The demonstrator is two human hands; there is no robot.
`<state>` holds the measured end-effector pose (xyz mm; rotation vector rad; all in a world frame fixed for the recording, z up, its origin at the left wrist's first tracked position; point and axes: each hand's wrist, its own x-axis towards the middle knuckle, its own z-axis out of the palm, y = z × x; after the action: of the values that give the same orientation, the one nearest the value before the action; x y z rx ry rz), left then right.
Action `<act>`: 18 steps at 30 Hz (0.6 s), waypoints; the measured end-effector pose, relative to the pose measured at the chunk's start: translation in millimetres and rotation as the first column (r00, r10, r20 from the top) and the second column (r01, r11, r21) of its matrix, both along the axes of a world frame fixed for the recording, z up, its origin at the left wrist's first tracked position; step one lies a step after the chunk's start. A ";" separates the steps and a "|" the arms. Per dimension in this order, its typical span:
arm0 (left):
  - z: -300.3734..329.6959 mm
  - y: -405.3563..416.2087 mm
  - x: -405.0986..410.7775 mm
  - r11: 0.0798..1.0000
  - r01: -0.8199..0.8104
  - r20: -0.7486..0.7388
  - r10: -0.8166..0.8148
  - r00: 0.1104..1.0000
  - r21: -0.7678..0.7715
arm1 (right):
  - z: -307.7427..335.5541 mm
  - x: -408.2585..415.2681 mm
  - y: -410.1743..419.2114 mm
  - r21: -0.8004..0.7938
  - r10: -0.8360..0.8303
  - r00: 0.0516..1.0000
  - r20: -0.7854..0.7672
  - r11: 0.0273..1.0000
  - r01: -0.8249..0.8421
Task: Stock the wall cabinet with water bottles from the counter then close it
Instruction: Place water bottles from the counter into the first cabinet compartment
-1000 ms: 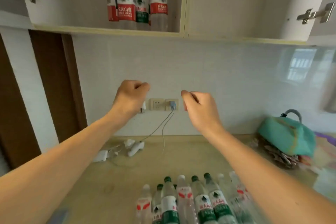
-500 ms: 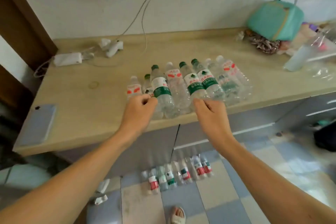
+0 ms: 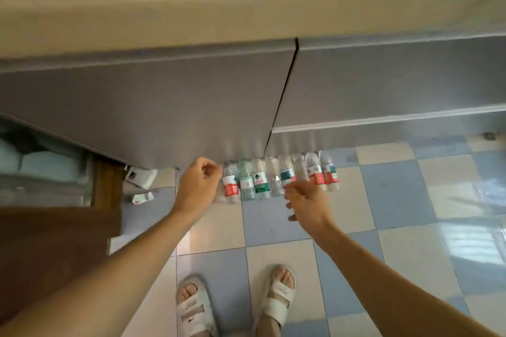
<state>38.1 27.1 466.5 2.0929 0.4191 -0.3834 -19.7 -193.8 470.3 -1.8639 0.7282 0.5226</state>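
Bottles (image 3: 279,178) lie in a row on the floor (image 3: 397,194), side by side at the foot of the base cabinet (image 3: 153,107), with red, green and blue labels; a few more, blurred, show on the counter (image 3: 137,22) at the very top of the view. Nearest the camera, two feet in pale sandals (image 3: 191,306) stand on the blue and white checked tiles. Both forearms reach forward and down from there. The left hand (image 3: 198,186) hangs just beside the left end of the floor row, fingers loosely curled, thumb near the forefinger, holding nothing. The right hand (image 3: 308,201) hovers in front of the middle of the row, fingers bent and a little apart, also holding nothing; whether either hand touches a bottle cannot be told. To the left, a small white carton (image 3: 141,198) lies on the floor near a brown door (image 3: 49,249). Beyond the hands, the grey cabinet fronts rise to the pale counter edge.
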 end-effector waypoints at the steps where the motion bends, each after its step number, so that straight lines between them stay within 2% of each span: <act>1: -29.3 0.2 -6.2 1.000 -0.023 -0.029 0.023 0.999 0.004 | -30.1 -0.4 0.3 -0.008 0.040 0.999 -0.036 0.999 -0.041; 6: -169.8 3.8 -33.4 0.998 -0.006 -0.159 0.016 0.987 0.063 | -170.9 8.3 6.8 -0.049 0.244 0.956 -0.164 0.966 -0.255; 11: -290.1 10.4 -29.7 0.993 0.051 -0.245 -0.023 0.969 0.108 | -290.9 21.6 17.7 -0.097 0.268 0.953 -0.141 0.954 -0.283; 15: -370.9 13.7 -28.6 0.996 0.081 -0.361 -0.062 0.931 0.038 | -363.8 24.0 36.0 -0.100 0.325 0.934 -0.150 0.935 -0.341; 18: -419.2 13.4 -28.2 0.983 0.158 -0.356 -0.116 0.927 0.091 | -407.1 29.5 51.9 -0.109 0.366 0.922 -0.124 0.919 -0.379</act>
<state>9.9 40.5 47.3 2.1790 0.5138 -0.8408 9.8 -141.9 63.2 -2.1264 0.4790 0.8356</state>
